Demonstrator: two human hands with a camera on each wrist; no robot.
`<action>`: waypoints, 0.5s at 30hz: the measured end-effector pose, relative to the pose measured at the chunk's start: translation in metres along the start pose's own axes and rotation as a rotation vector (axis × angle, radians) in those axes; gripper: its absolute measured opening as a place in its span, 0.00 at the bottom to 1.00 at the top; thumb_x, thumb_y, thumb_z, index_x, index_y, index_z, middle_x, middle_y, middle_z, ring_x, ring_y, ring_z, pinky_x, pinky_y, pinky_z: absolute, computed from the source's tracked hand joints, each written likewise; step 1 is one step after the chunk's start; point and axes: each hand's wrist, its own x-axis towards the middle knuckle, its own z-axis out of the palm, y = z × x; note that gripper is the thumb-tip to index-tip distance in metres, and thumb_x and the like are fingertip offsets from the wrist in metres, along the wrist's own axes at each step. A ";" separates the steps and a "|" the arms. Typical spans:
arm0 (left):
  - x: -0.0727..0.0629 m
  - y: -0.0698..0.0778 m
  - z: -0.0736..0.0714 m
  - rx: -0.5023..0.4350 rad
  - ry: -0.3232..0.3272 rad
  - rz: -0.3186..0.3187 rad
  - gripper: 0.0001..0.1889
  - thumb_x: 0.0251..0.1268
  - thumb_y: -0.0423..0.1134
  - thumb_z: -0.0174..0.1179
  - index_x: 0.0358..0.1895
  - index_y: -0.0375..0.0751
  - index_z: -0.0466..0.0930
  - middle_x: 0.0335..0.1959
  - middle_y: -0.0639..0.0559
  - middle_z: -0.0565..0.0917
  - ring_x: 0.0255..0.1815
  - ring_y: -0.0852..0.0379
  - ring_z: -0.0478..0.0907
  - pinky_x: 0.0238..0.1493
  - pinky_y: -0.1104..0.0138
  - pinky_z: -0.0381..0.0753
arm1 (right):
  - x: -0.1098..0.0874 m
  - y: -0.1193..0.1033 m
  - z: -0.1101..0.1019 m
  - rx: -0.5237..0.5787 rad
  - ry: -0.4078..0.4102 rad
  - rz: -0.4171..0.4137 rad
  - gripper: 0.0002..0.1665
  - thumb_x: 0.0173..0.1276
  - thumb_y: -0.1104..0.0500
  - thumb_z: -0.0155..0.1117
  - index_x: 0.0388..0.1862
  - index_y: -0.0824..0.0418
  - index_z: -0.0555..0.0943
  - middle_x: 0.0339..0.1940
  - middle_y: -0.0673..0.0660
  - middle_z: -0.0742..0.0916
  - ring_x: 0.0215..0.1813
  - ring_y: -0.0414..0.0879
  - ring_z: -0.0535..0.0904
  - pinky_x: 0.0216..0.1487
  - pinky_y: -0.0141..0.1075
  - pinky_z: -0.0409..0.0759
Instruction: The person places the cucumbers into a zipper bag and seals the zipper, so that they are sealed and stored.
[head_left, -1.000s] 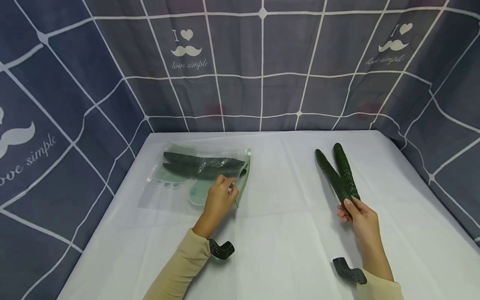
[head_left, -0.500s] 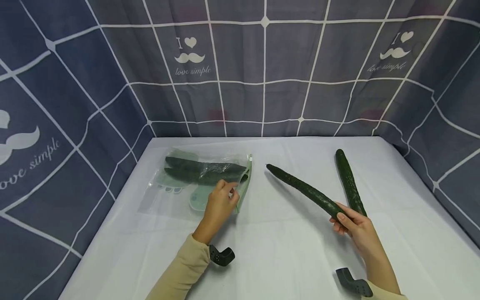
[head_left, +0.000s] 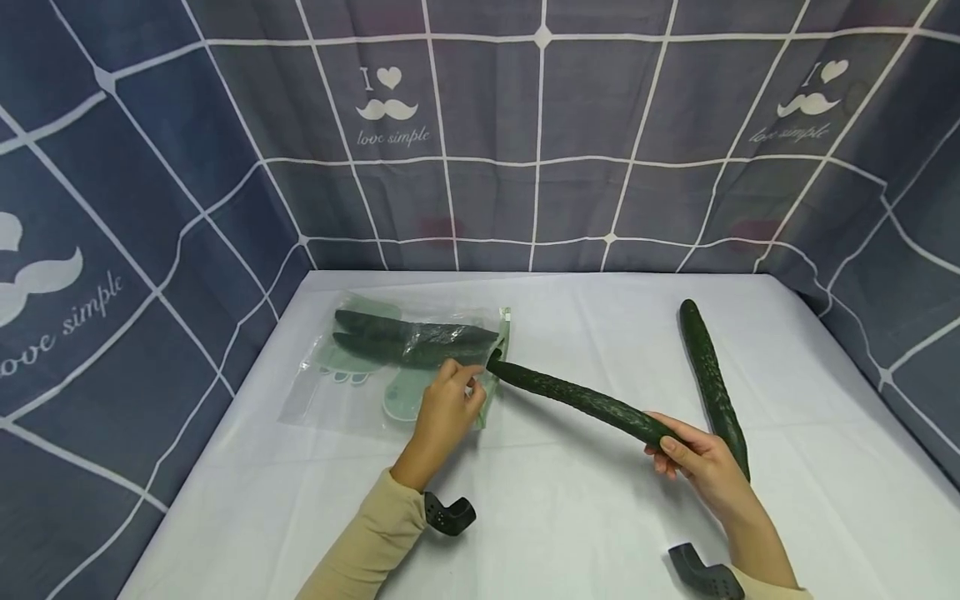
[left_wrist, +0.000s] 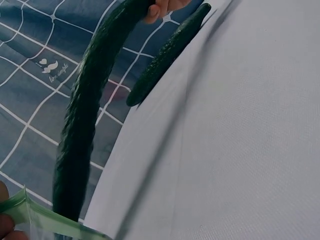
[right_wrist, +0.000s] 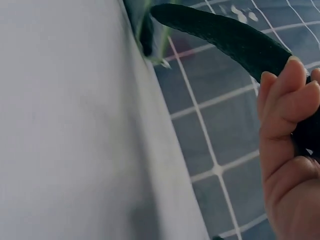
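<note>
Fingers (right_wrist: 290, 80) of your right hand (head_left: 708, 471) are gripping the cucumber (head_left: 585, 401) by its near end, its length running leftward to the mouth of the bag (head_left: 311, 404), where your closer left hand (head_left: 446, 408) is pinching the edge.

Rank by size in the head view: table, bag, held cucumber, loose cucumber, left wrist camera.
1. Table
2. Bag
3. Held cucumber and loose cucumber: too alike to rank; the right hand hides the held one's end
4. Left wrist camera
</note>
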 end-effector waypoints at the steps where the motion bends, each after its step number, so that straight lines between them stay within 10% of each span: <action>1: 0.000 0.000 -0.001 -0.002 -0.002 -0.001 0.12 0.52 0.27 0.56 0.39 0.35 0.83 0.27 0.48 0.73 0.16 0.64 0.66 0.15 0.78 0.62 | 0.003 0.001 0.000 0.016 -0.020 0.002 0.26 0.67 0.77 0.38 0.61 0.66 0.70 0.34 0.51 0.86 0.27 0.37 0.78 0.19 0.41 0.63; 15: 0.001 0.002 -0.011 -0.006 0.014 0.032 0.11 0.56 0.29 0.56 0.41 0.34 0.82 0.28 0.48 0.72 0.18 0.62 0.70 0.16 0.79 0.64 | 0.102 0.032 0.022 0.076 -0.234 0.193 0.22 0.70 0.68 0.44 0.60 0.56 0.73 0.34 0.51 0.85 0.29 0.36 0.77 0.25 0.29 0.69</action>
